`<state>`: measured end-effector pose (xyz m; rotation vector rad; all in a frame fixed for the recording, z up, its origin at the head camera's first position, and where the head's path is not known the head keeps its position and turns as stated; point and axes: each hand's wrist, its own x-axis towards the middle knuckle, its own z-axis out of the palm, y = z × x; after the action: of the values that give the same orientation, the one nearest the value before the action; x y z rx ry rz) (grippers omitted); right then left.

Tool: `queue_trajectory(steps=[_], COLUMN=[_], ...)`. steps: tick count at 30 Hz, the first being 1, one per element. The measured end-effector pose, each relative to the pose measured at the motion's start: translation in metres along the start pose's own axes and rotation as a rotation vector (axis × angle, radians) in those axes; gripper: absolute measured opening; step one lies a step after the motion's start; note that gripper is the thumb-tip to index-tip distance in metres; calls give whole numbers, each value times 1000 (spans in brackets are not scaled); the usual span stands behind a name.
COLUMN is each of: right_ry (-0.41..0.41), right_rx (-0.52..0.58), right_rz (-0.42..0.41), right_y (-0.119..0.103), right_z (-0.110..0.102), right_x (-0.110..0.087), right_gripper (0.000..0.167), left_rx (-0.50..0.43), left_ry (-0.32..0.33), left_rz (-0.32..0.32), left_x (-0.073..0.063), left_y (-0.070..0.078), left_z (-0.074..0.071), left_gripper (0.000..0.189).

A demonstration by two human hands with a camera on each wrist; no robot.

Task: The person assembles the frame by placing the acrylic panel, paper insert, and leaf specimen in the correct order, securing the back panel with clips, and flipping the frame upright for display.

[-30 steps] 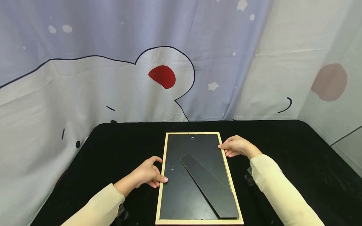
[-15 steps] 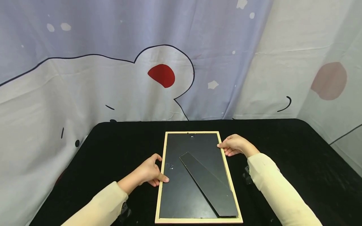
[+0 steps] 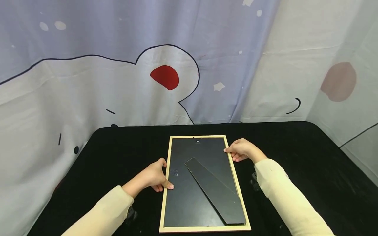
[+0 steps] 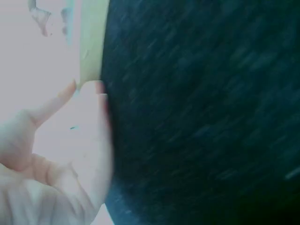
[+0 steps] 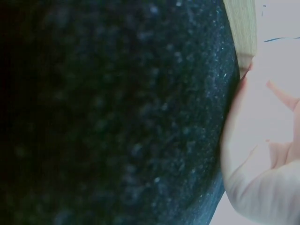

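Observation:
A picture frame with a pale wooden rim is in the middle of the head view, its black back facing up. On that back, a black easel leg lies slantwise, folded down. My left hand grips the rim's left side, thumb over the top and other fingers partly hidden at the edge. Higher up, my right hand pinches the right side. Both wrist views catch only a stretch of rim, the left wooden edge and the right wooden edge, beside the fingers. Whether the frame rests flat cannot be told.
A black cloth covers the table under the frame. Behind it hangs a pale curtain with cartoon prints, which continues down the left side and along the right.
The whole head view has shifted slightly, so frame, hands and curtain all sit a little farther left and higher. Both hands keep their hold on the picture frame.

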<state>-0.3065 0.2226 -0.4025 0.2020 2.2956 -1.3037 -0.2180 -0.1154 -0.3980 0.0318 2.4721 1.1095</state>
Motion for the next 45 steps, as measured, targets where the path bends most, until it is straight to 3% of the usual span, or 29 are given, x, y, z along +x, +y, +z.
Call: queue_trajectory(steps=[5, 9, 12, 15, 19, 22, 27, 33, 39, 45], right_ry=[21, 81, 125, 159, 221, 230, 159, 42, -95, -195], right_rx=[-40, -93, -144, -264, -436, -468, -441, -408, -363, -390], right_rz=[-63, -118, -150, -205, -319, -400, -505, -587, -666, -685], right_y=[5, 9, 10, 11, 11, 11, 12, 19, 26, 30], right_z=[5, 11, 15, 20, 29, 37, 48, 66, 87, 102], right_x=[-4, -11, -20, -33, -56, -77, -107, -131, -148, -154], right_gripper=[19, 22, 29, 40, 48, 47, 44, 40, 31, 25], left_rx=[133, 194, 227, 262, 281, 256, 203, 228, 234, 261], left_ry=[-50, -73, -37, 22, 68, 80, 109, 142, 169, 180], left_rz=[6, 0, -7, -14, -26, -33, -47, -95, -122, -91], left_x=[5, 16, 30, 44, 64, 78, 96, 112, 121, 124], left_y=[8, 14, 19, 25, 35, 39, 47, 57, 58, 60], left_z=[-9, -15, -18, -20, -22, -24, -21, -16, -13, -9], left_gripper=[61, 57, 60, 64, 71, 80, 81, 75, 71, 70])
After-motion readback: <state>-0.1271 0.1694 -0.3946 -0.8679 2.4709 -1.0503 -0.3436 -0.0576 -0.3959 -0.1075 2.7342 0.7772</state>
